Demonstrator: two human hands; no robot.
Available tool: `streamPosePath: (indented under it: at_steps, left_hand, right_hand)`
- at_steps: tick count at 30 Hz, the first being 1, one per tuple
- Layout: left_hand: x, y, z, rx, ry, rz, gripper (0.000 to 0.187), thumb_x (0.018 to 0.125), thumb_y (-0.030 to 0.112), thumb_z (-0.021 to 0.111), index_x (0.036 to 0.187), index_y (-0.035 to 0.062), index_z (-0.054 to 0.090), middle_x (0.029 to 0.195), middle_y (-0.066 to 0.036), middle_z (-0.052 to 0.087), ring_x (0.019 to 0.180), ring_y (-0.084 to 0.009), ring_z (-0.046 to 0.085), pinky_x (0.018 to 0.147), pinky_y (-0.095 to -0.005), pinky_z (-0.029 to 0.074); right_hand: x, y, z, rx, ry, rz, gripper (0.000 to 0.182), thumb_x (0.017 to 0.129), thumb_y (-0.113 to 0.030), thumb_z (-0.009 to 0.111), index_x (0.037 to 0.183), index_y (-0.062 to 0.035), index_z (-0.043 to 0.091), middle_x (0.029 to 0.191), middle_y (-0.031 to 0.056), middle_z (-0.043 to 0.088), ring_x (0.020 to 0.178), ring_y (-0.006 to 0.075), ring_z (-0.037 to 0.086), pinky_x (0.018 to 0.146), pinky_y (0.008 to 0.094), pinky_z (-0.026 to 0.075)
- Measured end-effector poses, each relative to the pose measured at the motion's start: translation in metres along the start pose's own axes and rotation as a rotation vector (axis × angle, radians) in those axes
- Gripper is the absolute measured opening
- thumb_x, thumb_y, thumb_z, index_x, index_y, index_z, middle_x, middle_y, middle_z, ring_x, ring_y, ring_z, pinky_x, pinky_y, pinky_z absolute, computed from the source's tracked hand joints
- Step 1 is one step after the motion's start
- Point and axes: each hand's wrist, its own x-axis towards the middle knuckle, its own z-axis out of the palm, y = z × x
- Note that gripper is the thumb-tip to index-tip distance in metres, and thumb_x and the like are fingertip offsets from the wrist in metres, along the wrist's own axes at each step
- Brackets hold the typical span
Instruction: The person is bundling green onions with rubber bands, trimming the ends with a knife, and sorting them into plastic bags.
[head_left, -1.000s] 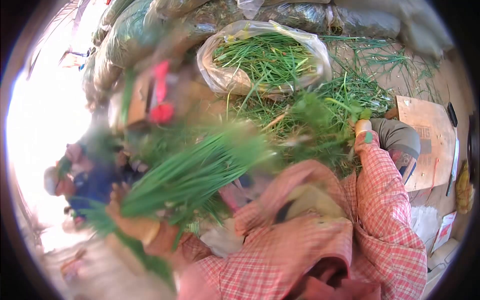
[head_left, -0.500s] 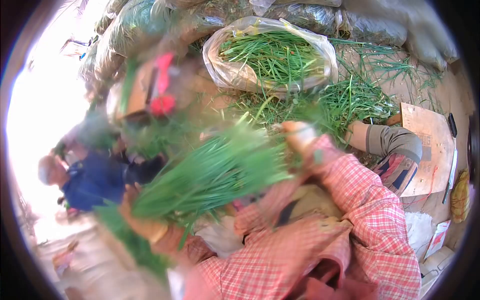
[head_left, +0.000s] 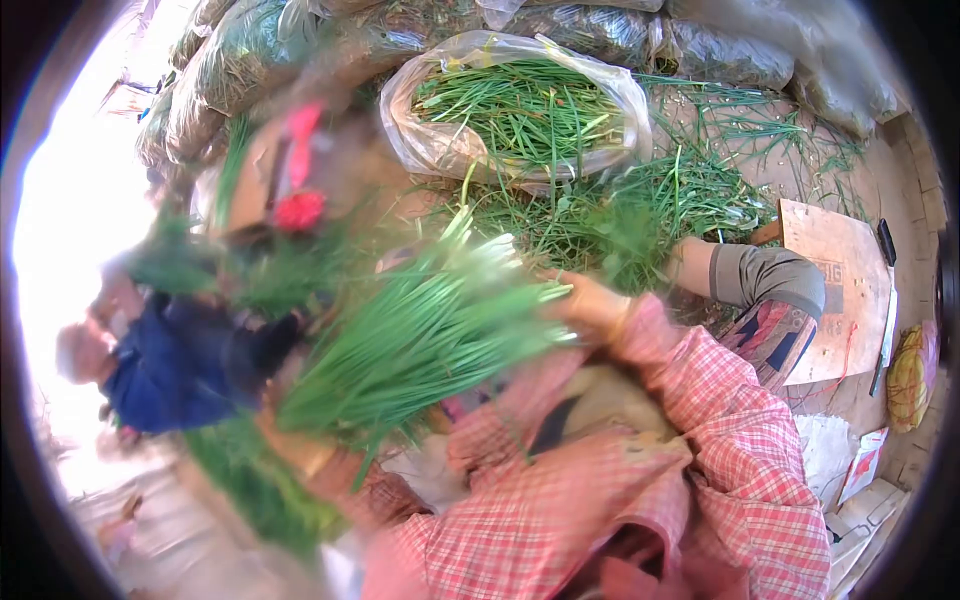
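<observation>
A second ago, the right hand (head_left: 595, 303) was far out at the loose green pile (head_left: 715, 195), next to the bent leg (head_left: 765, 275). Half a second ago we saw it in close, just above where it is now. Now we see it at the side of the big green bundle (head_left: 420, 345), by some of the pale stalk ends. The left hand (head_left: 290, 440) has stayed low under the leafy end.

The right arm is bent, and its red checked sleeve (head_left: 740, 430) comes back toward the body. The right fingers curl in at the stalk ends and look close to touching them, but we cannot tell if they pinch any. The left hand is blurry and partly behind leaves, so we cannot tell if its fingers are spread or pressed together.

The bundle is in front of the body, between the two hands, and it leans. It has long, thin, bright green leaves that fan out low on the left. Its white ends point up and to the right. Past it, we see a clear bag (head_left: 400, 115) full of cut greens.
</observation>
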Motion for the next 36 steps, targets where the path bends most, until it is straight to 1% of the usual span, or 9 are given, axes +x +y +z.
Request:
streamPosePath:
  at_steps: [1,4,7,9,12,20,24,25,36]
  left_hand:
    - [0.0,0.007,-0.002,-0.295,0.019,-0.136,0.029,0.094,0.026,0.036,0.094,0.0027,0.053,0.1,-0.006,0.057,0.11,-0.0191,0.048,0.105,-0.0377,0.028]
    - [-0.008,-0.005,-0.012,0.426,0.074,0.144,0.031,0.093,0.028,0.037,0.099,0.0022,0.053,0.106,-0.007,0.055,0.11,-0.0173,0.046,0.104,-0.0367,0.027]
    - [-0.011,-0.03,-0.006,0.413,0.464,0.373,0.035,0.093,0.031,0.035,0.103,0.0031,0.054,0.111,-0.008,0.055,0.11,-0.019,0.047,0.102,-0.038,0.028]
    - [-0.026,-0.056,0.016,0.674,0.025,0.281,0.035,0.094,0.031,0.033,0.103,0.005,0.056,0.114,-0.009,0.054,0.11,-0.0198,0.047,0.102,-0.0389,0.029]
    - [-0.016,-0.048,0.008,0.704,0.12,0.341,0.036,0.094,0.031,0.033,0.097,0.0062,0.059,0.115,-0.009,0.055,0.109,-0.0214,0.048,0.101,-0.0406,0.031]
    - [-0.016,-0.083,0.076,0.719,-0.183,0.492,0.038,0.094,0.033,0.034,0.083,0.0063,0.058,0.095,-0.004,0.058,0.106,-0.0224,0.05,0.102,-0.0437,0.031]
    - [-0.023,-0.106,0.106,0.692,-0.161,0.578,0.033,0.094,0.031,0.034,0.071,0.0103,0.047,0.087,-0.002,0.056,0.105,-0.0233,0.05,0.104,-0.0449,0.028]
    - [-0.023,-0.108,0.11,0.676,-0.184,0.577,0.033,0.094,0.03,0.035,0.068,0.0114,0.043,0.085,-0.002,0.055,0.104,-0.0237,0.05,0.104,-0.0453,0.027]
    - [-0.02,-0.095,0.08,0.719,-0.134,0.485,0.033,0.093,0.034,0.038,0.07,0.012,0.035,0.079,-0.003,0.047,0.106,-0.0273,0.048,0.105,-0.0501,0.024]
  right_hand:
    - [0.0,0.0,0.003,0.045,0.006,0.143,0.044,0.077,-0.021,0.066,0.116,-0.0052,0.053,0.096,0.0059,0.061,0.088,0.0155,0.056,0.079,0.0275,0.044]
    - [-0.005,0.004,-0.044,-0.251,0.377,0.046,0.017,0.08,-0.017,0.061,0.094,-0.0071,0.061,0.081,0.0043,0.061,0.071,0.0148,0.056,0.064,0.0287,0.045]
    - [-0.039,-0.028,-0.098,0.505,0.754,-0.248,0.003,0.082,-0.015,0.058,0.081,-0.0117,0.058,0.065,-0.0004,0.054,0.052,0.0122,0.052,0.044,0.0253,0.041]
    - [-0.038,-0.005,-0.147,0.367,0.969,-0.221,0.012,0.084,-0.018,0.058,0.094,-0.0109,0.058,0.062,-0.0031,0.049,0.033,0.0035,0.027,0.032,0.0189,0.026]
    - [-0.024,-0.023,-0.099,0.02,0.75,-0.277,0.029,0.083,-0.024,0.058,0.103,-0.0026,0.055,0.084,0.0083,0.061,0.056,0.0128,0.059,0.043,0.0226,0.044]
    - [0.037,-0.081,0.065,-1.269,0.218,-0.165,0.071,0.061,-0.062,0.064,0.107,-0.0069,0.059,0.113,0.0219,0.048,0.103,0.0344,0.05,0.088,0.0433,0.041]
    - [0.07,-0.042,0.077,-0.716,0.195,-0.134,0.054,0.07,-0.056,0.06,0.098,-0.01,0.063,0.099,0.0195,0.057,0.092,0.0337,0.056,0.08,0.0393,0.045]
    - [0.063,-0.035,0.075,-0.861,0.247,-0.466,0.041,0.079,-0.045,0.056,0.094,-0.0082,0.063,0.09,0.0204,0.06,0.088,0.0326,0.058,0.075,0.0389,0.046]
    - [0.046,-0.009,-0.082,-0.282,0.84,-0.244,0.027,0.087,-0.027,0.05,0.102,-0.0064,0.056,0.089,0.016,0.062,0.079,0.03,0.059,0.068,0.0366,0.049]
